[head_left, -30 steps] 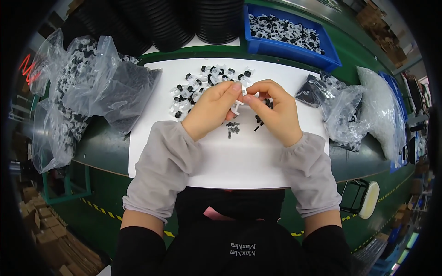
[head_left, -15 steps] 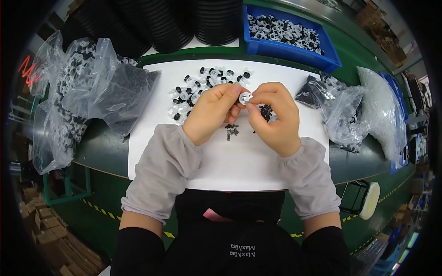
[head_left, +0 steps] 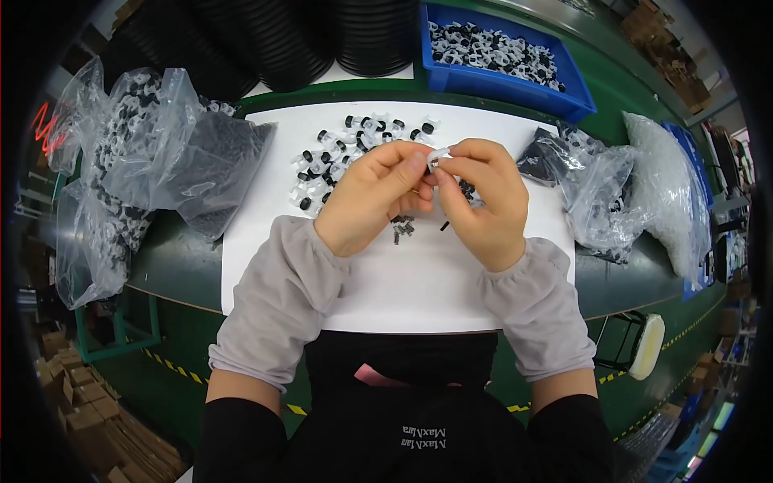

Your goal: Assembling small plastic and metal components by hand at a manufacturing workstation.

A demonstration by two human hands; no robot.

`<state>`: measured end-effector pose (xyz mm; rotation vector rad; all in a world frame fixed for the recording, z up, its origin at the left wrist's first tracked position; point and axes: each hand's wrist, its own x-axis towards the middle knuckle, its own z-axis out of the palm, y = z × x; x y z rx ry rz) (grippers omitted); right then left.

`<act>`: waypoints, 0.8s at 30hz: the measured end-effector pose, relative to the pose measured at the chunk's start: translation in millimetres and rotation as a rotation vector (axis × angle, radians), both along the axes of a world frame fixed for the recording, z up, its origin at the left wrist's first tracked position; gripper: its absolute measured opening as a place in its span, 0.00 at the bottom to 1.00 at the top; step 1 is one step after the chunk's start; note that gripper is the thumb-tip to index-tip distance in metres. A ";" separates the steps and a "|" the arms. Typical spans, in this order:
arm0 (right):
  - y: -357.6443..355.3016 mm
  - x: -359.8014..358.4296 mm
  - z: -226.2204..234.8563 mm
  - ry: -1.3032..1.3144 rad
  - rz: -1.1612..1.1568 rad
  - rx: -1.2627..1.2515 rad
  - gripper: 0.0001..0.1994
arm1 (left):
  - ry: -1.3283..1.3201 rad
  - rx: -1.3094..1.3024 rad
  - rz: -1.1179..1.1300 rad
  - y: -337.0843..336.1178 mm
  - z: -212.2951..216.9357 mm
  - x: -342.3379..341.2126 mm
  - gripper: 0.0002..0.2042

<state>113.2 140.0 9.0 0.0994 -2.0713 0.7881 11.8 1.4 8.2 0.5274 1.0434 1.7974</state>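
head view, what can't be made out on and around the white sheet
Head view, all four:
Small white part: partly covered by the left hand and right hand.
Dark pieces: some hidden behind the right hand.
Small grey pieces: too small to tell their exact shape.
Black ribbed stacks: cut off by the upper edge.

Left hand and right hand close together in front of the torso, each thumb opposed to curled fingers in a pinch, fingertips nearly meeting, sleeved forearms converging from the lower edge
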 end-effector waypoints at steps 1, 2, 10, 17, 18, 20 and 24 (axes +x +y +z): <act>-0.4 0.7 1.2 0.017 -0.036 0.117 0.13 | -0.048 0.021 -0.001 -1.1 0.6 -1.4 0.12; -0.6 0.6 2.2 0.034 -0.073 0.234 0.15 | -0.096 0.042 -0.003 -1.7 0.9 -2.5 0.12; -1.5 -0.3 4.8 0.073 -0.040 0.356 0.20 | -0.082 0.092 0.015 -2.3 -3.7 -6.5 0.11; 2.3 3.6 8.6 -0.001 0.048 0.315 0.20 | 0.097 0.001 0.047 -4.2 0.4 -4.3 0.10; 2.4 3.6 8.2 -0.001 0.049 0.314 0.20 | 0.097 0.000 0.048 -4.8 -0.3 -5.4 0.10; 3.3 3.5 6.2 -0.058 0.144 0.225 0.18 | 0.092 0.015 0.012 -4.8 -1.5 -8.0 0.10; 18.4 -2.3 9.0 -0.107 0.084 -0.192 0.12 | -0.006 0.149 -0.054 -4.0 -0.4 -6.8 0.10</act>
